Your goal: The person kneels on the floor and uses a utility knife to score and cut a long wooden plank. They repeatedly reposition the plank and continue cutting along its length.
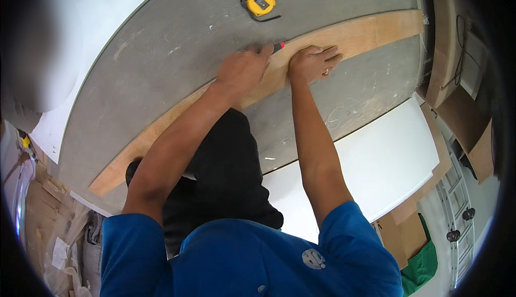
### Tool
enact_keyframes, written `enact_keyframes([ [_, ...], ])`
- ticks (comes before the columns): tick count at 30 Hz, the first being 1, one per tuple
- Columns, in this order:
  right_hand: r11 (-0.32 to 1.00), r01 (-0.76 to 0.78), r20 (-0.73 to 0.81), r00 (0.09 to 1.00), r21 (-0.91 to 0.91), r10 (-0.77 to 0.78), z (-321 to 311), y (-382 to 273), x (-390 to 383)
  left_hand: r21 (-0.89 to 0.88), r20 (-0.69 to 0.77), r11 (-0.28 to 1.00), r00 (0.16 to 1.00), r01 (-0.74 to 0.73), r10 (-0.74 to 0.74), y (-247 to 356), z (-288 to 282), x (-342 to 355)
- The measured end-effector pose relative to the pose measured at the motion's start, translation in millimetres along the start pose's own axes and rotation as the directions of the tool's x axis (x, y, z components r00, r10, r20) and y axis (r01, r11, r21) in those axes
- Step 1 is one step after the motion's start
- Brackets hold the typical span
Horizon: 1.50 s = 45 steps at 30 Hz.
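A long light-brown wooden strip lies across a large grey sheet. My left hand is closed around a slim black tool with a red end, which sits at the strip's far edge. Most of the tool is hidden in my fingers, so its exact kind does not show. Just right of it, my right hand rests flat on the strip with fingers stretched out and a ring on one finger. My black-clad leg covers part of the sheet beside the strip.
A yellow tape measure lies beyond the strip. White panels border the grey sheet. To the right stand a metal ladder, brown boards and a green cloth or bag. Plastic wrapping and cardboard lie at left.
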State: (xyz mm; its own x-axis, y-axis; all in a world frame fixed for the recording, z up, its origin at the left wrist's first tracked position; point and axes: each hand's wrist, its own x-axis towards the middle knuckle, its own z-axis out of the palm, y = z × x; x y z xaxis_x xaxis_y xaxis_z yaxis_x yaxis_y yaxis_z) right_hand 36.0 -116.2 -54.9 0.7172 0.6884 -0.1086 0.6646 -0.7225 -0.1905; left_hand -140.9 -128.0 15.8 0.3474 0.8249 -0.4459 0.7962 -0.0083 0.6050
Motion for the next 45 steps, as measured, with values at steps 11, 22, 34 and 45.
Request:
enact_keyframes([
  [11, 0.999, 0.009, 0.028, 1.000, -0.034, -0.008, 4, 0, 1, 0.048, 0.156, 0.998, 0.987, -0.040, 0.032, 5, -4, 6],
  [22, 1.000, 0.018, 0.053, 0.998, -0.011, -0.017, 5, 5, 0, 0.146, 0.217, 0.977, 0.958, 0.155, -0.185, -77, -34, -119],
  [34, 1.000, 0.004, 0.030, 1.000, 0.006, -0.004, 0, -3, 0, -0.080, 0.007, 0.994, 0.997, -0.071, 0.072, 8, -1, 4],
  [45, 1.000, 0.002, 0.037, 0.999, -0.031, -0.001, -2, -3, 1, 0.058, 0.166, 0.998, 0.985, 0.037, -0.046, 2, -8, -13],
])
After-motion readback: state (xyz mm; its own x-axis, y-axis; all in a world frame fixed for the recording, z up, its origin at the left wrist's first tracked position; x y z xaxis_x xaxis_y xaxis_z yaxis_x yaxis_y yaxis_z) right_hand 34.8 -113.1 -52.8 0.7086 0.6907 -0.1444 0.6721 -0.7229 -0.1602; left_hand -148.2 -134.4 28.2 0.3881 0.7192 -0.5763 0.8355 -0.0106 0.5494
